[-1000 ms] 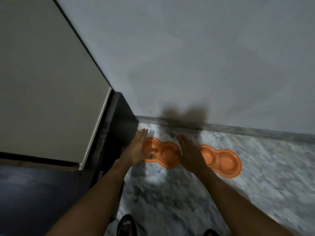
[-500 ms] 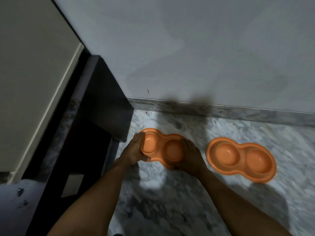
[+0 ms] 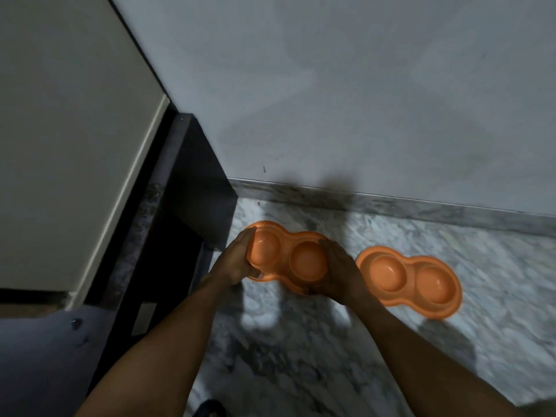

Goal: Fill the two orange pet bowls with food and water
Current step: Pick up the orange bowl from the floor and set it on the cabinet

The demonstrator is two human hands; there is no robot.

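Two orange double pet bowls are near the wall on the marble floor. The left bowl (image 3: 285,257) is tilted and held at both ends: my left hand (image 3: 234,263) grips its left end and my right hand (image 3: 340,275) grips its right end. Both of its cups look empty. The right bowl (image 3: 412,281) lies flat on the floor just right of my right hand, untouched, and its two cups look empty too.
A dark cabinet edge (image 3: 186,206) and a beige panel (image 3: 75,145) stand at the left, close to the held bowl. A grey wall (image 3: 361,100) with a marble skirting (image 3: 421,209) runs behind the bowls. A dark shoe tip (image 3: 210,407) shows at the bottom.
My hands went from hovering open over the left bowl to gripping its two ends. The bowl now looks tilted and slightly raised. The view has moved closer.
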